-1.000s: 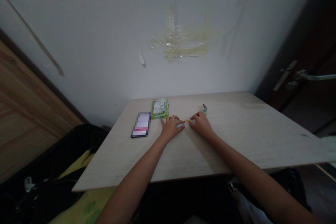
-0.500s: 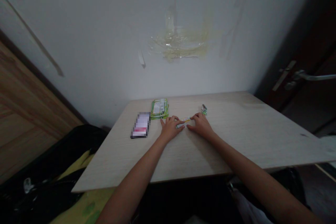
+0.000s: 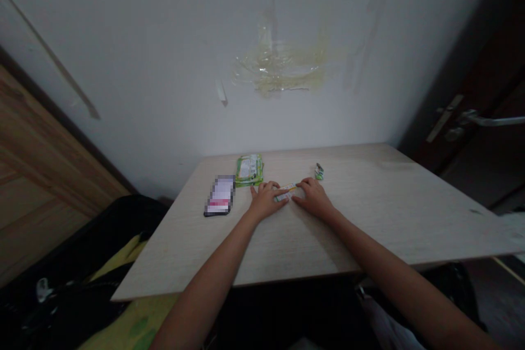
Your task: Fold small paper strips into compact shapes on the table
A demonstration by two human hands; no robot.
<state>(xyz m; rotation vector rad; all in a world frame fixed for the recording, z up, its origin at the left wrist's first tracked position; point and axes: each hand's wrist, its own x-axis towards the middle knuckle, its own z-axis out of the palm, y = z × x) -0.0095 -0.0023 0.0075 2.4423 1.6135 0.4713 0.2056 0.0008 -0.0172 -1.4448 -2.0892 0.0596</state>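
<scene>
A small, flat, colourfully printed paper strip (image 3: 286,192) lies on the table between my hands. My left hand (image 3: 266,199) is on its left end, the fingers and thumb closed on it and covering part of it. At the right end, my right hand (image 3: 314,196) holds the edge between its thumb and fingers. What is printed on the strip is too small to read. Just beyond my left hand lies a stack of green and white packets (image 3: 249,169). A small crumpled green wrapper (image 3: 319,171) rests behind my right hand.
A phone (image 3: 220,196) with a blurred screen lies left of the packets on the pale wooden table (image 3: 394,202). The wall (image 3: 164,65) behind carries strips of clear tape (image 3: 283,71). A dark door with a metal handle (image 3: 492,119) stands at right.
Slightly more of the strip shows between my hands, and its printed face is more visible. Both hands have shifted only a little; the phone, packets and wrapper stay put.
</scene>
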